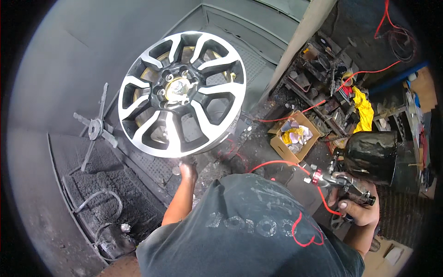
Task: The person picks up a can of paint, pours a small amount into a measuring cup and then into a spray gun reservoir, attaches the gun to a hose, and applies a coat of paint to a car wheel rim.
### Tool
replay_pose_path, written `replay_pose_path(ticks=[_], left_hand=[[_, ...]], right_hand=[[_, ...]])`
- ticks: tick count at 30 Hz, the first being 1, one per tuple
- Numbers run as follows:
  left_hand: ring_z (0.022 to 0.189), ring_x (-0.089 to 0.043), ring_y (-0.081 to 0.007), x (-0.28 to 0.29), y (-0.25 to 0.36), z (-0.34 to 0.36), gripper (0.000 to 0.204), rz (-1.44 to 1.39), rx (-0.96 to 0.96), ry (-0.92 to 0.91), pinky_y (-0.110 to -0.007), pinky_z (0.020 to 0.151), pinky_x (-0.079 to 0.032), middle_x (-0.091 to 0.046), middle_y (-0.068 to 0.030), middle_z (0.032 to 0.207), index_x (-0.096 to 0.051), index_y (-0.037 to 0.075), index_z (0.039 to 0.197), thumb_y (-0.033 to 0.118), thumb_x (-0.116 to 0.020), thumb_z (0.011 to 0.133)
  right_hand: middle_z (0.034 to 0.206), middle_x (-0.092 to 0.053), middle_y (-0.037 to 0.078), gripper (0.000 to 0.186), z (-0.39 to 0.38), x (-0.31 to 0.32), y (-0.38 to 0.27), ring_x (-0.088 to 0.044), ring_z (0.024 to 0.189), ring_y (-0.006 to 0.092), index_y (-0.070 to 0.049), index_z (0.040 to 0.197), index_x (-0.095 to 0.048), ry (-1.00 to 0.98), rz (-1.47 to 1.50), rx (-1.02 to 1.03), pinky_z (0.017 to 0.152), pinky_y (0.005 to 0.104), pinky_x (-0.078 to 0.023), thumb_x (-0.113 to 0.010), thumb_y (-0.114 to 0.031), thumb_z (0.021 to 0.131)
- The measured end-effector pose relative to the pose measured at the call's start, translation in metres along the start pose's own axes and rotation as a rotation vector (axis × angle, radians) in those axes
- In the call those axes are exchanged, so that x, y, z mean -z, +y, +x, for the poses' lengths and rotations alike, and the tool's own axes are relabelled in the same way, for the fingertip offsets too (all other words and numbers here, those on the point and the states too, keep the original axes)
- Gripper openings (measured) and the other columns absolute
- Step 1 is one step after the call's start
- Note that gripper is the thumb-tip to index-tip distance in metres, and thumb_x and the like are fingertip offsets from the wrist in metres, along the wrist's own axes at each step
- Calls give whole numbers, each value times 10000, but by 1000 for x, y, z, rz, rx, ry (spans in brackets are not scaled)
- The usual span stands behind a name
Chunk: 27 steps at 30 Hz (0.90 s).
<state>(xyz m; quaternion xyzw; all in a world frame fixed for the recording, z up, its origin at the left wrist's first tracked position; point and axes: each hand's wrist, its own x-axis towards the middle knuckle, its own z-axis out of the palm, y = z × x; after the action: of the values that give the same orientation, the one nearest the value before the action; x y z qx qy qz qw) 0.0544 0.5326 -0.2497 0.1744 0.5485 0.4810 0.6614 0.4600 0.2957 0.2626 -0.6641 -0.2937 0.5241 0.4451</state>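
My left hand (188, 170) seems to grip the alloy wheel's (182, 92) lower rim, while my right hand (355, 203), well right, clasps the spray gun (355, 173).

— L arm?
— Stretched fwd and bare; the left hand (188, 169) is raised, fingers hidden (grip can't be judged).
— R side?
— The right hand (357, 207) is held out to the side, forearm bent, fingers curled tight, knuckles outward.

Dim booth, glare on wheel rim (182, 94), heavy fisheye vignette, sharp centre.
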Motion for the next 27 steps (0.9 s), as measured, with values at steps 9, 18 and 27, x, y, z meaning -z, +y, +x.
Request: replay_pose_path(ticks=[9,18,27], left_hand=[[914,-665,-215,10,111,55,287,15,-78,52,-366,775,-544,-671,-82,1063,-608,45,1176,244,-519,989],[1224,-552,-266,-32,65,26,730,-288,-166,136,-419,1051,-425,-561,-71,1368,-492,82,1387,662,-351,967],[1069,-572,-249,-103,-11,-57,564,-302,227,-9,-419,898,-449,-619,-63,1241,-559,112,1276,575,-416,988]], right_hand=[[848,-664,116,430,11,10,-4,-639,743,172,81,1106,-588,290,-101,136,661,285,-515,-750,-135,772],[832,-661,105,403,17,12,1,-634,682,133,61,1082,-599,337,-110,195,432,206,-439,-738,-167,780],[826,-653,81,365,23,6,-3,-595,686,116,66,1029,-607,319,-175,174,596,234,-451,-738,-194,808]])
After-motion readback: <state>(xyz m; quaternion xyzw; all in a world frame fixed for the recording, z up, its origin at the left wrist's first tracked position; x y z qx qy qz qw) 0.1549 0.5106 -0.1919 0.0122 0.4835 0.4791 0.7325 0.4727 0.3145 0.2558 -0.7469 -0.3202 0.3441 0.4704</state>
